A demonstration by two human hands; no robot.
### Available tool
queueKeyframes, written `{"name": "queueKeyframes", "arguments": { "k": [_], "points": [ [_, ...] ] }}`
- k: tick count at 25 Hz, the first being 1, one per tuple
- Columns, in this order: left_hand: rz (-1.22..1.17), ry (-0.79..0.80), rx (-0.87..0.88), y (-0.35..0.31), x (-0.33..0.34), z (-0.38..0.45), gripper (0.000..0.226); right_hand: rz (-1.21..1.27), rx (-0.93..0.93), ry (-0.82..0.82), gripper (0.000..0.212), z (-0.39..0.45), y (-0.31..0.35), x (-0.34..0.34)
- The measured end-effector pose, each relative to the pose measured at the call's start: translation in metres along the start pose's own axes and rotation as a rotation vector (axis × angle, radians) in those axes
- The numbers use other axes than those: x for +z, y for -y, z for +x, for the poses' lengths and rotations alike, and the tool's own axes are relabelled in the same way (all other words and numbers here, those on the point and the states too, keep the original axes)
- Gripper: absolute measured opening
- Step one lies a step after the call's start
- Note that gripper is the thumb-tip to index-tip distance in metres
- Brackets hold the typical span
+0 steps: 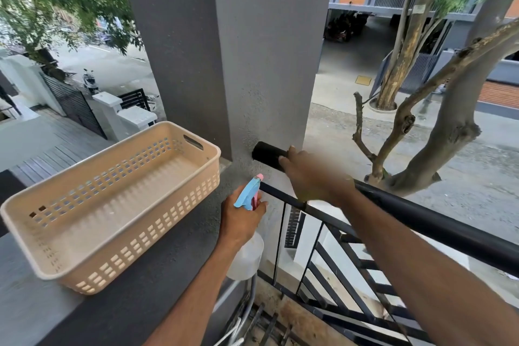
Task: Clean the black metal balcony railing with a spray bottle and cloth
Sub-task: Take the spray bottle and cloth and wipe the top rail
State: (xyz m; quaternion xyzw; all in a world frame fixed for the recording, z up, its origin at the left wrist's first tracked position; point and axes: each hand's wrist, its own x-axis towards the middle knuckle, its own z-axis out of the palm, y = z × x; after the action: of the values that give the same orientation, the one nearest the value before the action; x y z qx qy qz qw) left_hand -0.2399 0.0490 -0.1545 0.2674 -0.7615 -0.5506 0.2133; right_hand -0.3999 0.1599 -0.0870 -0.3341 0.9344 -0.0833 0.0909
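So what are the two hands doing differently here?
The left hand grips a spray bottle by its neck, upright and held below the rail. The right hand reaches further out and lies on the black top rail near the grey pillar. Whether it holds a cloth is too blurred to tell. Both are at the railing's pillar end, beside the beige basket.

Left hand (241,219) grips spray bottle (247,250); right hand (311,174) on black railing (438,227); beige basket (112,205) on ledge (134,300).

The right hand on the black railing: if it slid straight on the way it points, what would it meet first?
Most likely the grey pillar: the right hand lies on the top rail pointing toward its end, which meets that pillar just ahead.
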Motion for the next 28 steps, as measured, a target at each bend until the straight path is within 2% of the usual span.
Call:
{"name": "queueKeyframes", "arguments": {
  "k": [2, 3, 5, 6, 8, 14, 16, 21, 28],
  "points": [
    [-0.001, -0.012, -0.016, 0.004, -0.004, 0.0, 0.027, -0.054, -0.059, 0.119, 0.074, 0.001, -0.017, -0.011],
    [0.008, -0.013, -0.01, 0.005, -0.006, 0.001, 0.025, -0.132, -0.034, 0.069, 0.073, -0.003, -0.022, -0.008],
    [0.019, -0.022, 0.011, 0.008, -0.01, 0.006, 0.019, -0.314, 0.0, -0.228, 0.068, -0.008, -0.02, 0.01],
    [0.027, -0.02, 0.022, 0.008, -0.012, 0.007, 0.018, -0.371, 0.001, -0.324, 0.067, -0.01, -0.016, 0.019],
    [0.044, -0.023, 0.028, 0.009, -0.015, 0.012, 0.018, -0.393, 0.008, -0.406, 0.065, -0.007, -0.008, 0.026],
    [0.051, -0.07, 0.038, 0.008, -0.006, 0.024, 0.026, -0.295, -0.003, -0.483, 0.059, 0.018, 0.022, 0.027],
    [0.019, -0.098, 0.025, 0.005, -0.007, 0.023, 0.021, -0.239, -0.013, -0.495, 0.056, 0.036, 0.041, 0.028],
    [0.041, -0.13, 0.063, 0.008, -0.012, 0.02, 0.023, -0.282, -0.039, -0.52, 0.044, 0.049, 0.059, 0.036],
    [0.067, -0.085, 0.053, -0.007, 0.002, 0.017, 0.029, -0.8, -0.308, -0.718, 0.056, 0.032, 0.01, 0.066]
  ]
}}
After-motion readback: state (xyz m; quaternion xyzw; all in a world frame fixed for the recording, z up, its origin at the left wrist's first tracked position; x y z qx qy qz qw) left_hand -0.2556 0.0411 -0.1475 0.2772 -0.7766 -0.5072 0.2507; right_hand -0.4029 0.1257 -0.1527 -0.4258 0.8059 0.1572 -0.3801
